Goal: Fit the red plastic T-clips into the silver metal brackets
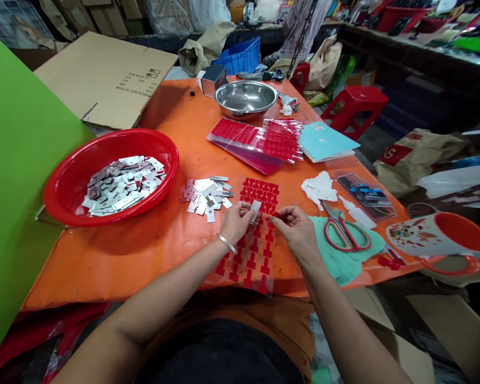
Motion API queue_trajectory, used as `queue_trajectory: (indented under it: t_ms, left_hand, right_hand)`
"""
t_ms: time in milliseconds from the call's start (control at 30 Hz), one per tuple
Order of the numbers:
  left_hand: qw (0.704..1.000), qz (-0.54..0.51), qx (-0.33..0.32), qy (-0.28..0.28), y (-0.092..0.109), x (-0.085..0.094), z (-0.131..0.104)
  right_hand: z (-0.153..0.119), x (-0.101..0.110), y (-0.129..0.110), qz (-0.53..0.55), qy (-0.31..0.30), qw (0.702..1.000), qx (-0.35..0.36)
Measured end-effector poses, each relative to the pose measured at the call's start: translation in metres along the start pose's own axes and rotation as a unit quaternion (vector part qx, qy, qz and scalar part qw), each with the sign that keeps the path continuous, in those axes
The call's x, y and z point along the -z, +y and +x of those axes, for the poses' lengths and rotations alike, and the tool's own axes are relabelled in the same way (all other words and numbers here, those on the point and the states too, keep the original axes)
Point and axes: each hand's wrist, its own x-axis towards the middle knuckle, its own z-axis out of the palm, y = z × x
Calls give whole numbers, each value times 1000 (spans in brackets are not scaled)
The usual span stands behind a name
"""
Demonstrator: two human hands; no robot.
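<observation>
My left hand (237, 221) pinches a small flat silver metal plate (255, 211) over the table. Between the thumb and fingers of my right hand (298, 229) is a small red sticker (274, 215). Below both hands lies a clear sheet of red T-shaped stickers (253, 260), its rows running toward the table's front edge. A loose pile of silver metal plates (208, 194) sits just left of my left hand, a few reddish ones at its edge. More such plates (122, 186) fill the bottom of a red plastic basin (162, 154) farther left.
On the orange table (144, 261), red-handled scissors (346, 232) rest on a green cloth (344, 266) at right, near a mug (416, 234) by the edge. Farther back are a steel bowl (246, 98), more sticker sheets (256, 141) and a blue notebook (326, 140). A green panel (20, 186) stands left.
</observation>
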Motion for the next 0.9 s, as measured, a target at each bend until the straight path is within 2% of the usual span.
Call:
queue_trajectory:
  t_ms: [100, 200, 333, 533, 900]
  left_hand:
    - [998, -54, 32, -25, 11, 8, -23]
    - [992, -98, 76, -21, 17, 20, -44]
    - [992, -95, 79, -18, 20, 34, -61]
    - [995, -73, 61, -16, 19, 41, -67]
    - [994, -73, 84, 4, 23, 40, -67]
  right_hand:
    - [-11, -13, -4, 26, -35, 999, -8]
    - [-24, -27, -7, 32, -60, 998, -4]
    - [-35, -40, -8, 18, -85, 996, 30]
    - [-40, -49, -9, -22, -108, 991, 76]
    - [-40, -50, -7, -20, -119, 991, 60]
